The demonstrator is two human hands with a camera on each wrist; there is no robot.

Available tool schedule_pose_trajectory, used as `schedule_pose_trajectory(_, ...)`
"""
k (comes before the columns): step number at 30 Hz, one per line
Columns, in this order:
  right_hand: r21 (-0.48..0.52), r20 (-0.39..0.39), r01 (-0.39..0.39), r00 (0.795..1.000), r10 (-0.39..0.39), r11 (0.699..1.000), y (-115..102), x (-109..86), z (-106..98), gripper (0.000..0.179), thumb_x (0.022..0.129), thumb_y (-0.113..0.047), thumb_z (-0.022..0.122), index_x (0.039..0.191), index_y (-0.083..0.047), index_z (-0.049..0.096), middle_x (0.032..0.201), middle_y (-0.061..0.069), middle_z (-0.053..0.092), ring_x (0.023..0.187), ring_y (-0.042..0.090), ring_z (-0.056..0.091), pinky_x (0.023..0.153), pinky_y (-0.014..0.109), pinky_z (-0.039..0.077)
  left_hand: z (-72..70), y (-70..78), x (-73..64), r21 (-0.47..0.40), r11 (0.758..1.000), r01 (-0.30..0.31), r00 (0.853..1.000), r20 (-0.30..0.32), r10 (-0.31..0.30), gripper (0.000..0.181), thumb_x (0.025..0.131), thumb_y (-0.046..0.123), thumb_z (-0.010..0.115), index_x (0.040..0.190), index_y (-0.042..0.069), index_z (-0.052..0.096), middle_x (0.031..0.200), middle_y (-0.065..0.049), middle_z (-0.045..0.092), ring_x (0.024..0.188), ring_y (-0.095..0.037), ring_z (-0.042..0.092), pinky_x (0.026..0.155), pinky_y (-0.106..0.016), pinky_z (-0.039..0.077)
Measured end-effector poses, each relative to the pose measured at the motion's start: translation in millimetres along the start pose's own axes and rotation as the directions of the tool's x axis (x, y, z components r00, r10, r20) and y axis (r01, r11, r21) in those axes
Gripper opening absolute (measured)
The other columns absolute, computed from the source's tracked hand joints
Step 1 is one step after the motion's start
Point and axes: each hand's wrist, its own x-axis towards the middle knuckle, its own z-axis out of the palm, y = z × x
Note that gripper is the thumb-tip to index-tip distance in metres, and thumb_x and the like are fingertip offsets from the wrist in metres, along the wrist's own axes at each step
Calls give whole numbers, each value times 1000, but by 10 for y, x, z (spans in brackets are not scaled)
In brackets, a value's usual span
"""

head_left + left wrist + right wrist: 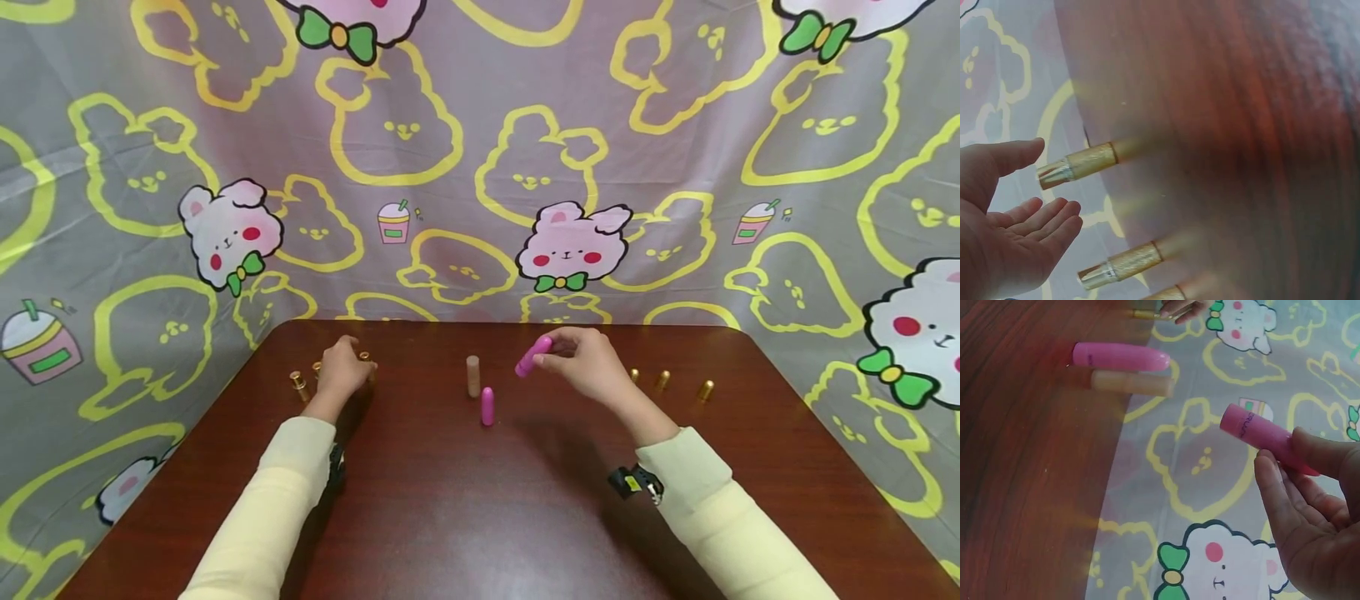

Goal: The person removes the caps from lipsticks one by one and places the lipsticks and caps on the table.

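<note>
My right hand [592, 365] pinches a pink lipstick tube [533, 357] between thumb and fingers, tilted above the table. In the right wrist view, dark lettering shows near the flat end of this tube [1254, 430]. Over at the left, my left hand [342, 375] reaches among upright gold lipstick tubes [298, 383]. The left wrist view has its thumb and fingers spread apart at the top of one gold tube [1092, 161]. A second pink lipstick tube [487, 407] stands mid-table beside a beige cylinder [473, 377].
Small round-topped gold pieces [707, 390] stand in a row at the right, partly behind the right hand. The dark wooden table [465, 517] meets a patterned cloth [450, 125] at its far edge. Another gold tube [1136, 261] stands near the left fingers.
</note>
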Motion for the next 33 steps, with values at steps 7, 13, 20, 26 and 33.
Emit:
schedule_pose_trajectory(7,88,-19,5,1000,-4,996,-57,-26,-31,23,85,-17,77,102,-3,70,89,7,72,82,20,68,74,34,54,-64,129,-31,-66,997,-26,999,-29,24,64,85,18,73,136,-7,44,131,-28,52,116,-44,51,93,-55,44)
schedule_pose_trajectory(13,223,-34,-15,999,23,975,-87,-38,-54,27,85,-22,77,105,-5,69,93,8,72,85,20,69,80,34,54,-139,339,-39,-99,987,-125,988,-101,115,63,86,21,74,136,-6,46,134,-26,51,123,-44,46,99,-54,40)
schedule_pose_trajectory(20,424,-82,31,997,5,905,-151,-41,-49,33,87,-19,75,113,0,67,104,10,71,91,21,70,85,32,54,-125,667,-149,-145,948,-284,946,-202,253,58,86,21,75,132,-5,52,131,-24,53,123,-40,47,101,-50,39)
schedule_pose_trajectory(26,613,-146,96,989,-7,784,-186,-27,-5,37,88,-9,71,119,9,61,109,11,69,93,22,69,83,35,54,-56,910,-216,-243,862,-445,875,-323,361,49,82,17,80,122,-3,61,120,-19,62,113,-35,55,96,-45,43)
schedule_pose_trajectory(33,710,-180,123,984,9,693,-247,-14,33,26,90,-6,69,113,3,64,108,8,70,95,22,69,85,36,53,38,1114,-319,-490,719,-493,867,-346,358,41,82,12,79,117,-3,64,117,-17,65,110,-30,59,96,-43,45)
